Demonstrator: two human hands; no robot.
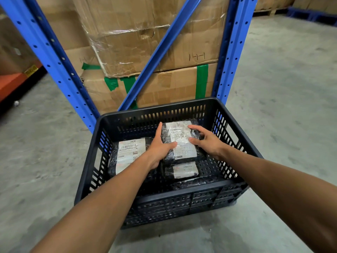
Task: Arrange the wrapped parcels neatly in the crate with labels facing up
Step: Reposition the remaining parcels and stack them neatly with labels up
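Note:
A black slotted plastic crate (pixel 182 195) stands on the concrete floor. Inside, a black-wrapped parcel with a white label facing up (pixel 182 141) lies at the back middle. My left hand (pixel 160 148) grips its left edge and my right hand (pixel 206 141) grips its right edge, fingers on the label. A second parcel (pixel 127 154) with its label up lies at the left. A smaller labelled parcel (pixel 184 170) sits just in front of the held one. Another black parcel (pixel 193 184) shows by the near wall, label unseen.
A blue steel rack (pixel 54 57) with a diagonal brace (pixel 164 46) rises right behind the crate, holding stacked cardboard boxes (pixel 155 39) with green tape. An orange shelf beam (pixel 12 83) is at the far left. Grey concrete floor (pixel 282 88) surrounds the crate.

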